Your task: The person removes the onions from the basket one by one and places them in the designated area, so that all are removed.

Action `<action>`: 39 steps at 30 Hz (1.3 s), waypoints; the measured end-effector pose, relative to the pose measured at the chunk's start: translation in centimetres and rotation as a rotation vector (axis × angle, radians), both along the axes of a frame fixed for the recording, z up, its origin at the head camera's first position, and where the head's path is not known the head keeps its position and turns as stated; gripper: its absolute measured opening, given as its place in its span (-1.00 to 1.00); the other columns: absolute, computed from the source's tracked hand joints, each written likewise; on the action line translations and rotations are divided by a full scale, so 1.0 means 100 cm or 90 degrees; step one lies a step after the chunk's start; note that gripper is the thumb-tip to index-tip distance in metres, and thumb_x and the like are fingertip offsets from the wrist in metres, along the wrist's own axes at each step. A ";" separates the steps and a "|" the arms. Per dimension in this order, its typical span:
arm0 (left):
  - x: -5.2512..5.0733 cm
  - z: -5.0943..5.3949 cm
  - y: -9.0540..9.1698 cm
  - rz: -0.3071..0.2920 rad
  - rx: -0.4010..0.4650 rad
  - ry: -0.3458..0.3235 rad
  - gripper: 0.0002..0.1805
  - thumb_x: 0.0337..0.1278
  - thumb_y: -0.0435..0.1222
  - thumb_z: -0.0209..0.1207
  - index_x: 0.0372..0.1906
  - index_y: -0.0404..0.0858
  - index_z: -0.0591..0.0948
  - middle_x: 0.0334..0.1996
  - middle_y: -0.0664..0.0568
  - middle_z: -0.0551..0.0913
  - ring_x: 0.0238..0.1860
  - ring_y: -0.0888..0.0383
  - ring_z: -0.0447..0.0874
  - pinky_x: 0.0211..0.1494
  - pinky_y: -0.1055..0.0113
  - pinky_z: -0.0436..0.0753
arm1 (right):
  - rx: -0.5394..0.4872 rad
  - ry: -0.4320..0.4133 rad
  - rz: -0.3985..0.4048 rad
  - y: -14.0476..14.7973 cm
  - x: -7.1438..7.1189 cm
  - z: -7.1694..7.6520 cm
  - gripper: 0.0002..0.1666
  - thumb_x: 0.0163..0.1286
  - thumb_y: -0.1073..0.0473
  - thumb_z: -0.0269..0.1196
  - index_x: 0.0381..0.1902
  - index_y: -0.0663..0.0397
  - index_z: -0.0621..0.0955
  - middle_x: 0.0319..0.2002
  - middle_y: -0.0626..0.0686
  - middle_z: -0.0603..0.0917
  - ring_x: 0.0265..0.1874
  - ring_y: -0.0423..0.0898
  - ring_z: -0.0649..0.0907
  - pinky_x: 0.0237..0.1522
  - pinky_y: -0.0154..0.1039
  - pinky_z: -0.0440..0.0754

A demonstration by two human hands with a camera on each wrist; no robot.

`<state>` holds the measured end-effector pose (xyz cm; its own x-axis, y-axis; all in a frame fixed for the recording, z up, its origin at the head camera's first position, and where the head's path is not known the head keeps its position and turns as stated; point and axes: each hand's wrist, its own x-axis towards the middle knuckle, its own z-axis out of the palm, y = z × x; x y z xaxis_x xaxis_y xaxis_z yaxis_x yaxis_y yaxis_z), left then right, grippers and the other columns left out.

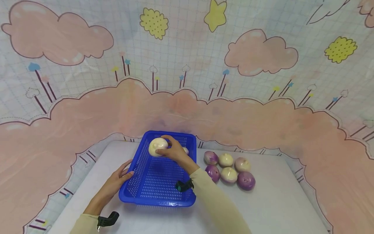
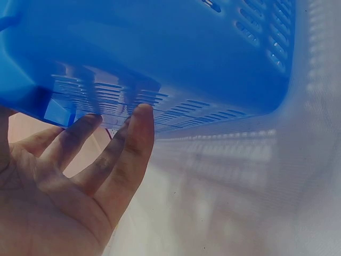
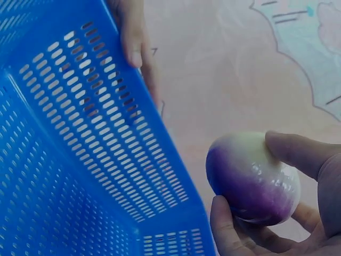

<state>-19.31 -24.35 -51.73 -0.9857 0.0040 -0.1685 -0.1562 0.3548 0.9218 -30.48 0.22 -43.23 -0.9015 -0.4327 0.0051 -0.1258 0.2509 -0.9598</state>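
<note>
Above the far left part of a blue plastic basket (image 1: 157,202), my right hand (image 1: 176,152) holds a turnip (image 1: 157,147) between thumb and fingers. This turnip (image 3: 250,178) is glossy, white on one side and purple on the other in the right wrist view. My left hand (image 1: 112,183) grips the basket's left side, thumb at the rim. Its fingers (image 2: 139,136) lie fairly straight against the slotted outer wall in the left wrist view. Inside the basket, another pale turnip (image 1: 186,150) shows partly behind my right hand.
To the basket's right, several purple and whitish turnips (image 1: 229,175) lie in two rows on the white table (image 1: 277,201). My right forearm partly covers the nearest one. A cloth backdrop (image 1: 181,110) with cloud prints stands behind the table.
</note>
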 end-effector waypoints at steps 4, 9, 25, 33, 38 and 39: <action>-0.001 0.000 0.000 -0.001 0.003 0.001 -0.17 0.38 0.07 0.06 0.59 0.03 -0.05 0.50 -0.33 0.16 0.39 -0.36 0.33 0.36 -0.37 0.31 | -0.021 -0.006 -0.009 0.010 0.006 0.002 -0.19 0.12 0.17 0.48 0.33 -0.15 0.44 0.08 0.22 0.58 -0.07 0.01 0.67 -0.13 -0.19 0.76; -0.001 0.001 0.000 -0.003 0.011 0.004 -0.16 0.38 0.06 0.06 0.59 0.01 -0.06 0.50 -0.34 0.15 0.40 -0.37 0.31 0.37 -0.37 0.29 | -0.049 -0.007 -0.007 0.021 0.015 0.004 -0.21 0.11 0.20 0.47 0.32 -0.11 0.45 0.07 0.23 0.58 -0.09 0.00 0.67 -0.13 -0.17 0.76; 0.001 0.000 0.001 -0.008 0.006 0.007 -0.17 0.39 0.08 0.04 0.59 0.04 -0.07 0.51 -0.33 0.14 0.40 -0.38 0.30 0.36 -0.40 0.28 | -0.093 0.007 0.024 0.061 0.044 0.007 -0.23 0.19 0.26 0.40 0.36 0.01 0.40 0.16 0.32 0.54 -0.01 0.04 0.66 -0.10 -0.10 0.76; 0.002 0.000 0.001 -0.006 0.014 0.003 -0.17 0.39 0.07 0.04 0.59 0.05 -0.08 0.51 -0.32 0.12 0.40 -0.39 0.29 0.36 -0.42 0.24 | -0.126 -0.022 0.025 0.084 0.053 0.008 -0.20 0.20 0.28 0.36 0.40 -0.01 0.35 0.22 0.33 0.49 0.03 0.04 0.64 0.00 -0.08 0.73; 0.001 0.000 0.000 -0.011 0.013 0.006 -0.17 0.40 0.07 0.03 0.59 0.04 -0.08 0.51 -0.33 0.12 0.40 -0.38 0.30 0.37 -0.40 0.26 | -0.139 -0.050 -0.004 0.103 0.058 0.010 -0.18 0.23 0.26 0.36 0.42 -0.06 0.32 0.29 0.32 0.44 0.16 0.13 0.61 0.06 -0.09 0.70; 0.001 0.000 0.000 -0.012 0.012 0.007 -0.17 0.40 0.07 0.03 0.59 0.04 -0.08 0.51 -0.33 0.12 0.40 -0.38 0.30 0.37 -0.40 0.27 | -0.139 -0.051 -0.011 0.106 0.059 0.011 -0.18 0.22 0.25 0.37 0.41 -0.08 0.33 0.30 0.32 0.43 0.18 0.15 0.60 0.06 -0.09 0.70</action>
<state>-19.18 -24.33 -51.73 -0.9873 0.0259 -0.1571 -0.1391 0.3399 0.9301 -24.56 10.80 -42.14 -0.9102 -0.4135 0.0245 -0.0442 0.0382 -0.9983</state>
